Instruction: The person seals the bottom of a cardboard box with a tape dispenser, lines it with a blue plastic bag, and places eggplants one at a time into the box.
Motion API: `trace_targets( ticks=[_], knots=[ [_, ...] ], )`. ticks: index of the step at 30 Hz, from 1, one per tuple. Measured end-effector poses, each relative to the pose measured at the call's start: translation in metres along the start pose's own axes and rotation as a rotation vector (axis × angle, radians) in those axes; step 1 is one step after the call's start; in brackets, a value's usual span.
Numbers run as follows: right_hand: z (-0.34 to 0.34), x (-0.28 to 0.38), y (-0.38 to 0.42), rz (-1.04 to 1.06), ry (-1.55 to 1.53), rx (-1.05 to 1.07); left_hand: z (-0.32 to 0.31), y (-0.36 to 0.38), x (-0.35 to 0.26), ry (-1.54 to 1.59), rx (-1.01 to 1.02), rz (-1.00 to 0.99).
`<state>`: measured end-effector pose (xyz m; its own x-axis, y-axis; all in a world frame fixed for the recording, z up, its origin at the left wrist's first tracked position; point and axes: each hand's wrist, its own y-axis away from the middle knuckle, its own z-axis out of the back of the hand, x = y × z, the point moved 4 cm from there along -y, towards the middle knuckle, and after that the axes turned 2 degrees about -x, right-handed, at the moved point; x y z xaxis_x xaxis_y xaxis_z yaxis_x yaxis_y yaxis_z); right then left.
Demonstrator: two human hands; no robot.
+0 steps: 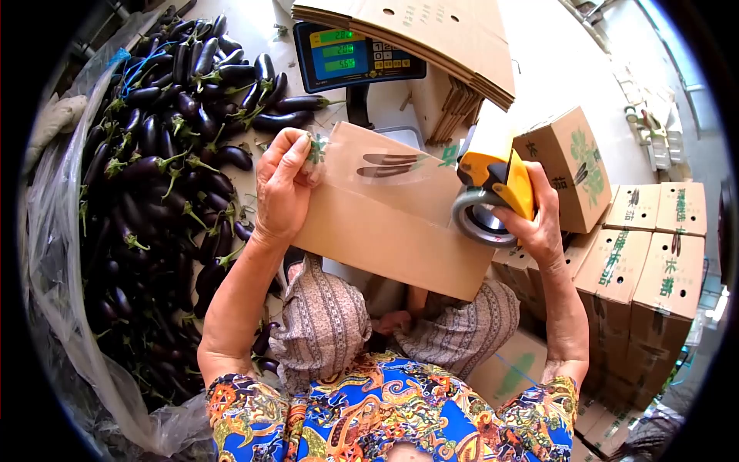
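Observation:
A cardboard box (377, 231) printed with dark eggplants and green marks lies tilted across my lap. My left hand (289, 181) is closed, thumb against fingers, at the box's upper left edge. Whether a tape end is also under those fingers, I cannot make out. A shiny clear strip of tape (408, 165) shows across the printed face. My right hand (539, 212) grips a yellow tape dispenser (481, 165) at the right end of the box. The dispenser's grey tape roll (471, 219) is against or just over the cardboard.
Many loose eggplants (165, 165) are heaped at the left beside clear plastic sheeting (58, 254). A lit digital scale (350, 58) stands ahead, with flat cardboard sheets (431, 27) stacked beside it. Printed boxes (616, 258) are stacked at the right, with a tilted box (566, 165) nearby.

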<state>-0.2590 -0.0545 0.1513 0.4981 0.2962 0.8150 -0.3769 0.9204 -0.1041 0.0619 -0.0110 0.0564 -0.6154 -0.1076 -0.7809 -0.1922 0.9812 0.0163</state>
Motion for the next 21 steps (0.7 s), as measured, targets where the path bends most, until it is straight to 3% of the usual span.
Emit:
trace_targets(
  ticks=[2, 9, 13, 18, 21],
  knots=[
    [-0.004, -0.005, 0.000, -0.054, -0.064, -0.027, 0.001, 0.001, 0.001, 0.012, -0.052, -0.004],
    [-0.015, -0.003, 0.002, 0.073, -0.030, -0.103, -0.009, -0.001, 0.002, -0.059, -0.077, -0.010],
    [-0.020, -0.003, 0.004, 0.101, -0.018, -0.134, 0.004, -0.003, 0.006, 0.115, -0.098, -0.040],
    [-0.020, -0.004, 0.005, 0.122, -0.017, -0.113, 0.031, -0.010, -0.009, 0.105, -0.257, -0.149],
    [-0.024, 0.003, 0.005, 0.144, 0.031, -0.088, 0.045, -0.012, -0.022, 0.182, -0.202, -0.143]
  ],
)
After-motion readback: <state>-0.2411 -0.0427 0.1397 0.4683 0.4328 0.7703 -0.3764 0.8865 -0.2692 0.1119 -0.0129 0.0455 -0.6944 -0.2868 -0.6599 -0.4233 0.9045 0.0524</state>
